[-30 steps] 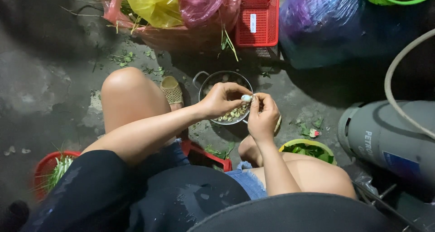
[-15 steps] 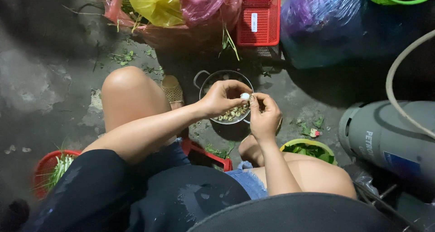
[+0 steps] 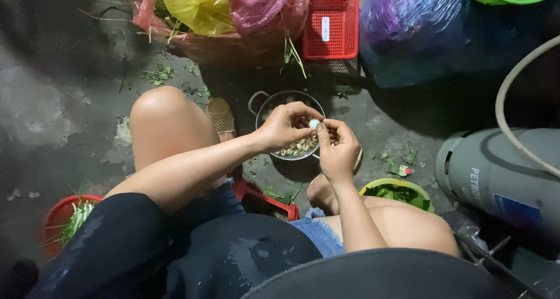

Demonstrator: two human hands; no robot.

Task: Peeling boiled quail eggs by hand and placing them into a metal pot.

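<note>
Egg [image 3: 314, 124], small and white, stays pinched above the pot [image 3: 274, 100] between the fingers of the left hand [image 3: 286, 126] and right hand [image 3: 339, 150], both sets clamped on it as before, its lower half hidden, the pot's contents too small to make out.

the person wears a dark, almost black top with short sleeves that end above the elbows; its cloth is flecked with pale wet-looking spots across the front. below it show blue denim shorts [image 3: 319, 232] with a frayed, whitish hem. both forearms are bare, and so are the knees and thighs. the left hand [image 3: 287, 126] and the right hand [image 3: 338, 150] carry no gloves, rings or bands that can be made out. the fingers [image 3: 303, 109] are bare too.
</note>
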